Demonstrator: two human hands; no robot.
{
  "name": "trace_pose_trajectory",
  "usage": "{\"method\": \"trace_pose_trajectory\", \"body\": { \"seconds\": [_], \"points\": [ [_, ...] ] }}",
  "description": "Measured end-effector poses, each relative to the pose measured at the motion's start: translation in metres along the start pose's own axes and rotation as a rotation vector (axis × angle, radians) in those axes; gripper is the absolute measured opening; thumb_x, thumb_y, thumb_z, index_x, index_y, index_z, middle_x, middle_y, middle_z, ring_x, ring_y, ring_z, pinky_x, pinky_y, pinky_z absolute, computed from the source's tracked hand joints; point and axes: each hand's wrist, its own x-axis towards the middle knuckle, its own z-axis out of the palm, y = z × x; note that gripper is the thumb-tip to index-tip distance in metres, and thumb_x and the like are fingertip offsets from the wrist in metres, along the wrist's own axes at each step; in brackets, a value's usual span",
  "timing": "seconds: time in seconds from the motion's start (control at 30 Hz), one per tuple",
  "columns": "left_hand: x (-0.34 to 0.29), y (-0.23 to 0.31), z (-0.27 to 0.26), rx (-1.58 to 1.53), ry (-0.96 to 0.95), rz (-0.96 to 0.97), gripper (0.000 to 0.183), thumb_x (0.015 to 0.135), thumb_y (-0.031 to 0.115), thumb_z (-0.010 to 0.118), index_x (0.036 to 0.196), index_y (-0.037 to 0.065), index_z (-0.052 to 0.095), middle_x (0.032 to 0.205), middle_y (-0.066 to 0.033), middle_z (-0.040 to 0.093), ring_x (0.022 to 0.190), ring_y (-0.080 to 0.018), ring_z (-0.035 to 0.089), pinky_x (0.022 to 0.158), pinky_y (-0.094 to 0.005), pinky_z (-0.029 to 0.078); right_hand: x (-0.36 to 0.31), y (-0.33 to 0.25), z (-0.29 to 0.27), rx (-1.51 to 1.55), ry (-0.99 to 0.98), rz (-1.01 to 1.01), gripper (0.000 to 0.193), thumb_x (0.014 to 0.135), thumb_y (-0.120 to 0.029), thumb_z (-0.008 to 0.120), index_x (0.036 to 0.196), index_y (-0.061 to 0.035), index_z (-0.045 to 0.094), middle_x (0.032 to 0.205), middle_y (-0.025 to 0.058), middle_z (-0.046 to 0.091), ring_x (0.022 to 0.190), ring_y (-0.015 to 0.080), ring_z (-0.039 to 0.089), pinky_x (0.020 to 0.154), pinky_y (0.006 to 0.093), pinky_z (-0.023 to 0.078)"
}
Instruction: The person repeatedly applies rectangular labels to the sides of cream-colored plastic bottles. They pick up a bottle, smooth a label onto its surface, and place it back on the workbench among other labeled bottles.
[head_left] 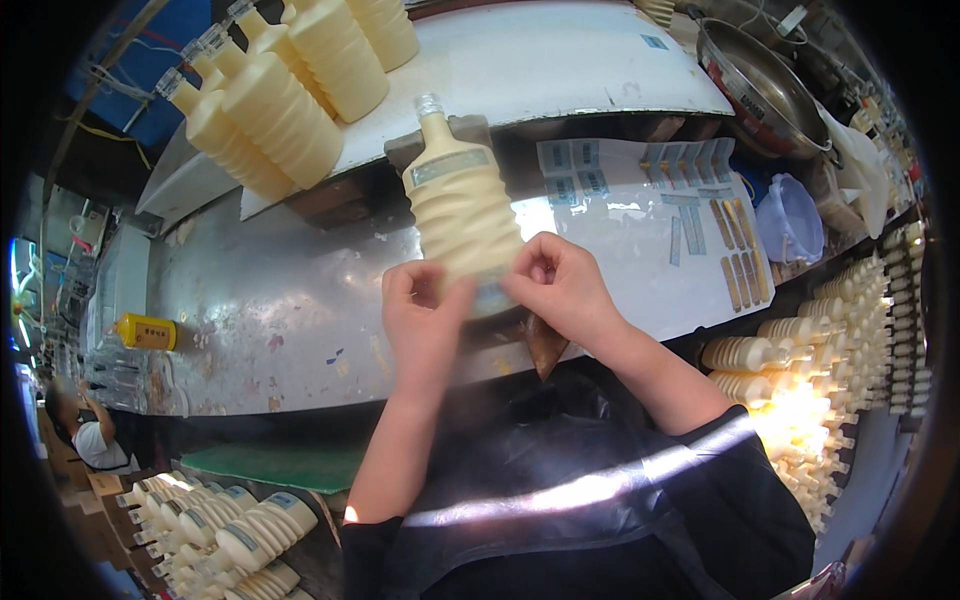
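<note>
A cream-coloured ribbed bottle (462, 220) with a clear cap lies in front of me, its neck pointing away. Across its shoulder runs a grey-blue label band (449, 167). Near its base, a small bluish label (489, 291) shows between my fingertips. My left hand (422, 305) is closed at the left side of the base, its fingers curled and slightly blurred. Opposite it, my right hand (570, 290) pinches with thumb and forefinger at the label's right edge. My fingers partly hide the base.
Cream bottles (280, 120) stand at the back left. A sheet of labels (575, 170) and several golden strips (740, 250) lie right, near a lilac bucket (790, 220) and metal pan (765, 85). A yellow container (147, 332) sits left. More bottles (265, 530) fill both lower sides.
</note>
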Motion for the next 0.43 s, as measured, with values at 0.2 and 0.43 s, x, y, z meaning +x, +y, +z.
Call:
{"method": "trace_pose_trajectory", "body": {
  "seconds": [0.2, 0.43],
  "points": [
    [-0.002, -0.002, 0.003, -0.314, 0.007, -0.094, 0.038, 0.099, 0.009, 0.066, 0.134, 0.004, 0.055, 0.114, -0.0021, 0.053, 0.098, -0.0102, 0.050, 0.092, -0.0245, 0.045, 0.006, 0.016, -0.011, 0.263, 0.016, 0.048, 0.036, 0.095, -0.018, 0.072, 0.124, -0.0003, 0.061, 0.083, -0.0044, 0.057, 0.074, 0.0030, 0.052, 0.066, 0.0214, 0.044],
    [-0.009, -0.018, 0.008, -0.098, -0.022, -0.015, 0.059, 0.095, 0.015, 0.069, 0.147, 0.003, 0.043, 0.136, -0.0093, 0.048, 0.111, -0.0187, 0.052, 0.098, -0.0354, 0.048, 0.005, -0.008, -0.010, -0.204, -0.025, 0.080, 0.071, 0.088, -0.043, 0.075, 0.140, 0.0008, 0.054, 0.089, 0.0133, 0.073, 0.085, 0.0279, 0.072, 0.079, 0.0373, 0.055]
  ]
}}
